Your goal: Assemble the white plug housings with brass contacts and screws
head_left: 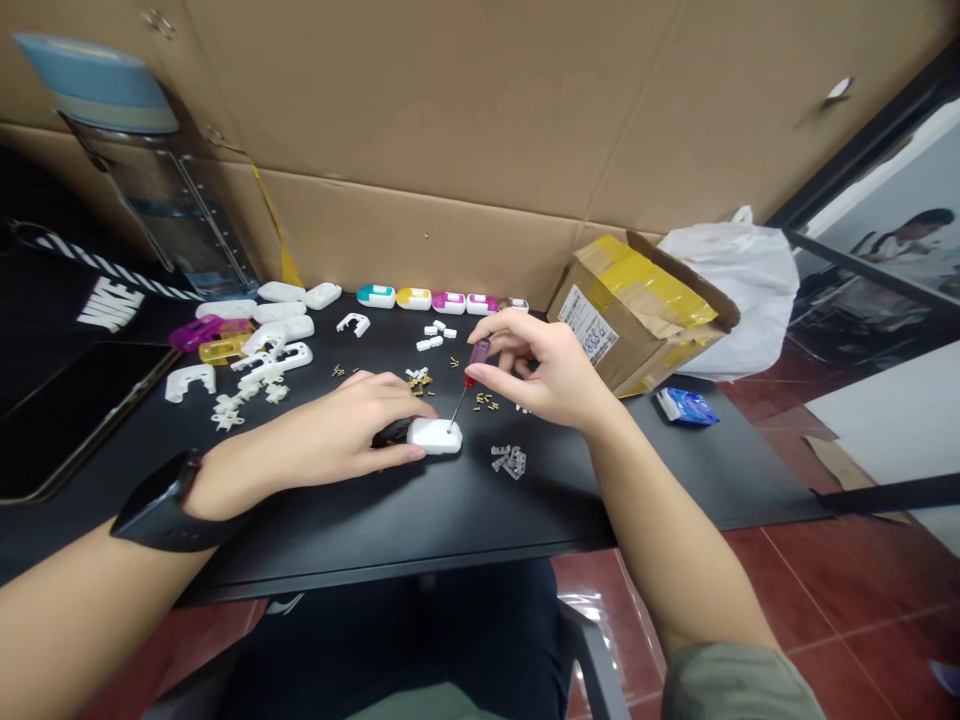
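While the left hand (322, 435), a black wristwatch (161, 505) on its wrist, closes its grip around a smooth white rounded plastic casing (433, 436) on the black table (480, 520), the right hand (544, 365) pinches a slim screwdriver with a purple-and-red handle (476, 362) between thumb and fingers, a firm, nearly closed grip, its thin steel tip touching the top of the casing. A dark object (391, 433) shows under the left fingers, but what it is cannot be told. So the step in hand centres on that one casing, held in the middle of the table. Just right of it lies one small cluster of clear plastic parts (508, 460), while tiny brass pins (487, 402) are scattered in loose groups too small to count. Toward the upper left sit about five plain white oblong shells (279, 312), one translucent magenta shell (199, 334), one translucent amber shell (223, 348), and a heap of white notched clips (270, 365). Along the far edge run four white capsules with teal, yellow and two magenta inserts (413, 298), plus a fifth partly hidden. Beyond stand one taped cardboard box (637, 315), one white plastic bag (731, 300), and one tall water bottle (142, 170).
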